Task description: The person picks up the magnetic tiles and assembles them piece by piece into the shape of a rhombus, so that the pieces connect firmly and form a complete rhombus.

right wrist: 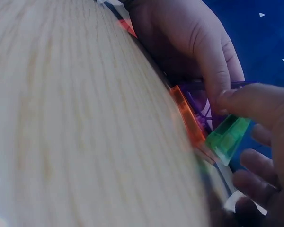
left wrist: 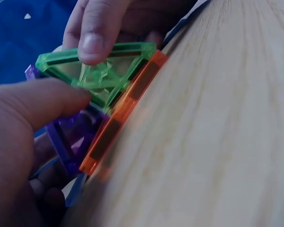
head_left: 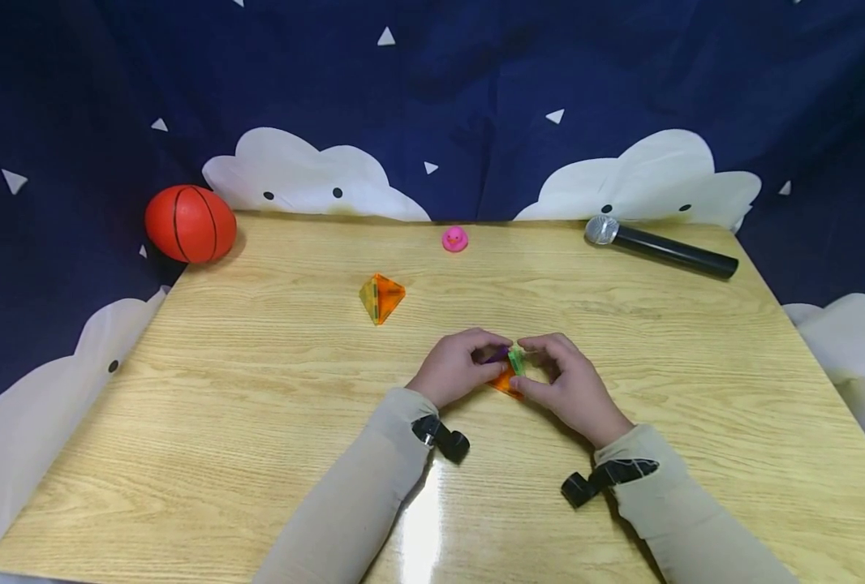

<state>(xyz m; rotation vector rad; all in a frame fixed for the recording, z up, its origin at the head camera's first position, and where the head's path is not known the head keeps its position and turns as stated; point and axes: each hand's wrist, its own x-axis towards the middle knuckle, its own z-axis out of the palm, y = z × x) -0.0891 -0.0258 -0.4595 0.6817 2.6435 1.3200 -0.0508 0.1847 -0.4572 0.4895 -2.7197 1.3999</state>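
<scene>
Near the middle of the table, both hands work on translucent triangular magnetic tiles. My left hand (head_left: 450,371) pinches a purple tile (left wrist: 61,146) between thumb and fingers. With thumb and fingertips, my right hand (head_left: 574,389) pinches a green tile (head_left: 517,362), which stands tilted beside the purple one. Below them an orange tile (left wrist: 109,132) lies flat on the tabletop, its edge meeting the lower edges of the other two. The left thumb reaches close to the green tile in the left wrist view. Fingers hide parts of the purple and green tiles.
An orange and yellow tile pyramid (head_left: 383,298) stands left of the hands. Along the back are a red ball (head_left: 191,224), a pink toy duck (head_left: 455,238) and a black microphone (head_left: 666,248). A dark blue curtain (head_left: 469,97) with clouds borders the wooden table (head_left: 257,422).
</scene>
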